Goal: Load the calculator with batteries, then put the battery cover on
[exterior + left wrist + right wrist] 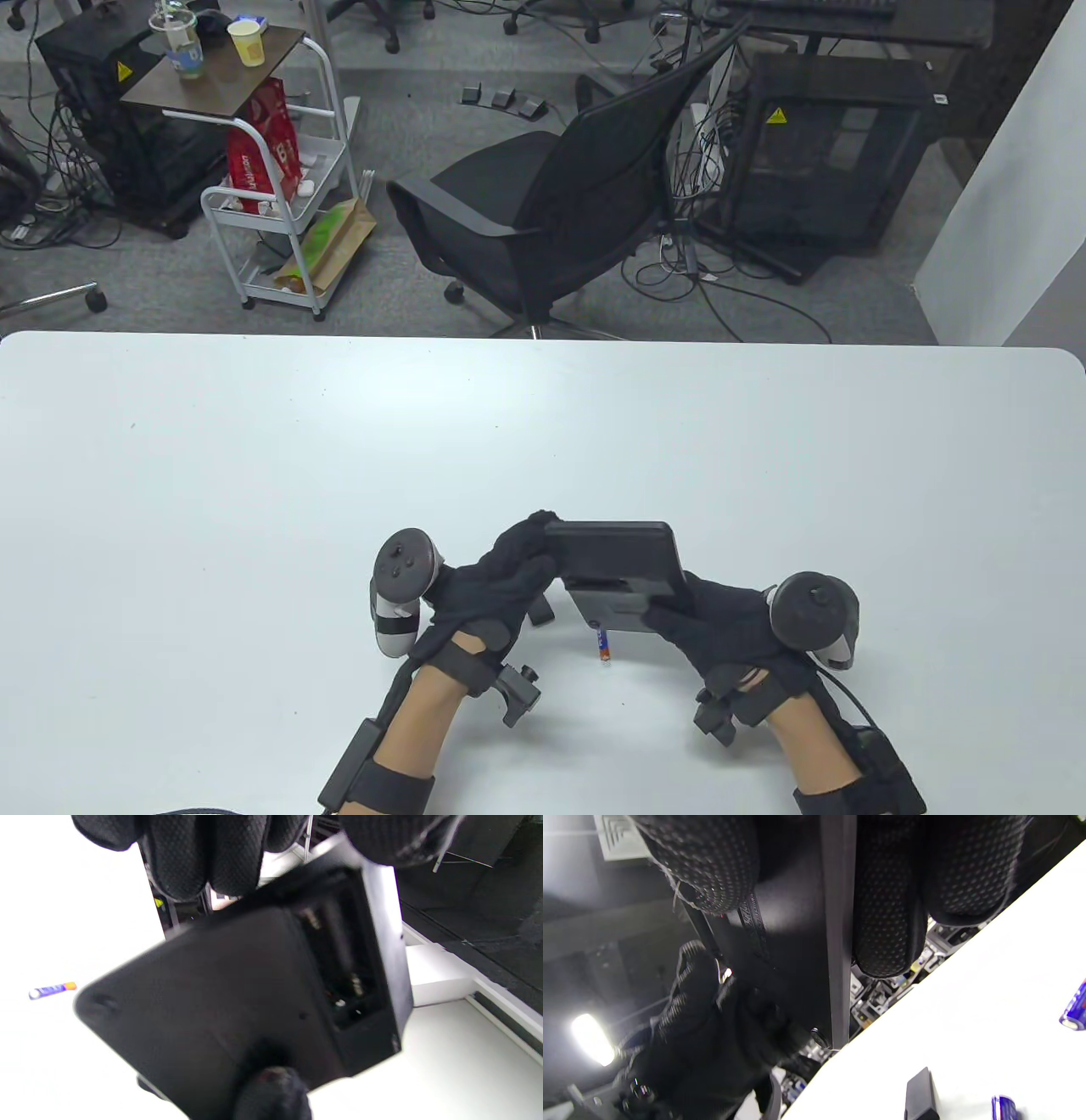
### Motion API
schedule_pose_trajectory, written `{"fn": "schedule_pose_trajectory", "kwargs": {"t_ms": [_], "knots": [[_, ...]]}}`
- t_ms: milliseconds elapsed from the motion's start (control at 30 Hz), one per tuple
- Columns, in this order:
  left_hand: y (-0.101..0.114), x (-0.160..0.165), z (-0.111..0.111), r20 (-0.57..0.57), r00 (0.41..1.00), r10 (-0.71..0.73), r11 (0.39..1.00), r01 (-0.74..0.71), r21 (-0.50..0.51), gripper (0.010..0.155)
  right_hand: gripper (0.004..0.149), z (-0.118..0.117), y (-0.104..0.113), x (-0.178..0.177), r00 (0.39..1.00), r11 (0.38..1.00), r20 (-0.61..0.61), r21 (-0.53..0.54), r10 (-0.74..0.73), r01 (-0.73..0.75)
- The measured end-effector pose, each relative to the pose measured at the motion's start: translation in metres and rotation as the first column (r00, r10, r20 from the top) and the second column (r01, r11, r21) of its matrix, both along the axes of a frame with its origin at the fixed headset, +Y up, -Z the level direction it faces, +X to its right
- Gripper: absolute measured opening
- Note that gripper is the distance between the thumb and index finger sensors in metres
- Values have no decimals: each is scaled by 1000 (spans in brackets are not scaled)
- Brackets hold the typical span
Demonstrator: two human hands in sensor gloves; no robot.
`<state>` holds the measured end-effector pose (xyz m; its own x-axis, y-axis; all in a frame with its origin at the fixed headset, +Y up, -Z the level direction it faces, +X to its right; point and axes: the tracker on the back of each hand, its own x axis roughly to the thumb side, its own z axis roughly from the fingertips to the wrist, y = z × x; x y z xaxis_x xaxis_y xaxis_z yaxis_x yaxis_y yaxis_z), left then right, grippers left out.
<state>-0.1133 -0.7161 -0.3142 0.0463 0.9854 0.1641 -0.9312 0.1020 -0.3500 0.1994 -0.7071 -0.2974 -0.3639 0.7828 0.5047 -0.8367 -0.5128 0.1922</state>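
Both hands hold the black calculator [619,556] above the table, its back facing up. My left hand [536,548] grips its left edge and my right hand [670,609] grips its near right corner. In the left wrist view the calculator [220,993] shows an open battery compartment [345,963] with bare springs and no battery inside. One blue and orange battery [604,649] lies on the table below the calculator; it also shows in the left wrist view [53,990]. In the right wrist view, two blue batteries [1075,1010] [1005,1108] and a small black piece [920,1095], seemingly the cover, lie on the table.
The white table [254,475] stretches wide to the left, right and far side of the hands. Beyond its far edge stand a black office chair [560,204] and a white cart [280,195].
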Motion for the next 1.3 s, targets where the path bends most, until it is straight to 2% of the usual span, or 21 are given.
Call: {"fn": "schedule_pose_trajectory", "kwargs": {"t_ms": [100, 200, 300, 400, 467, 500, 533, 600, 633, 767, 800, 900, 1033, 1300], "knots": [[3, 1, 1, -60, 987, -146, 988, 149, 47, 74, 50, -3, 1, 13, 996, 998, 61, -12, -63, 64], [9, 9, 6, -134, 916, -379, 910, 395, 129, 68, 51, -5, 2, 24, 983, 990, 136, -34, -127, 133], [11, 26, 13, -177, 782, -597, 749, 623, 225, 62, 51, -7, 3, 35, 966, 988, 215, -30, -141, 151], [7, 53, 22, -213, 594, -776, 516, 792, 326, 59, 50, -9, 1, 45, 947, 984, 282, -37, -157, 174], [1, 69, 27, -248, 454, -856, 350, 862, 368, 58, 50, -10, -1, 49, 934, 982, 316, -32, -165, 184], [-2, 74, 29, -258, 409, -875, 296, 876, 381, 56, 50, -11, -2, 51, 932, 982, 323, -34, -164, 185], [-6, 83, 31, -293, 326, -899, 197, 897, 396, 57, 50, -12, -3, 53, 929, 981, 333, -41, -165, 189], [-13, 93, 33, -314, 249, -916, 102, 903, 418, 59, 50, -13, -4, 56, 926, 981, 340, -48, -162, 189], [-15, 97, 34, -314, 230, -921, 80, 901, 426, 60, 50, -13, -5, 57, 925, 981, 345, -50, -159, 188], [-26, 112, 38, -372, 105, -922, -92, 875, 475, 61, 50, -15, -7, 62, 915, 980, 370, -45, -162, 192], [-27, 115, 39, -382, 86, -920, -117, 870, 478, 61, 50, -16, -8, 63, 913, 980, 376, -52, -160, 194], [-30, 121, 39, -393, 70, -917, -141, 864, 484, 60, 50, -17, -10, 65, 910, 980, 387, -66, -146, 185], [-35, 126, 38, -407, 8, -913, -205, 854, 478, 56, 50, -18, -12, 67, 912, 982, 389, -77, -132, 175], [-37, 127, 37, -407, 7, -913, -206, 854, 477, 47, 50, -18, -11, 66, 912, 980, 389, -87, -130, 177]]}}
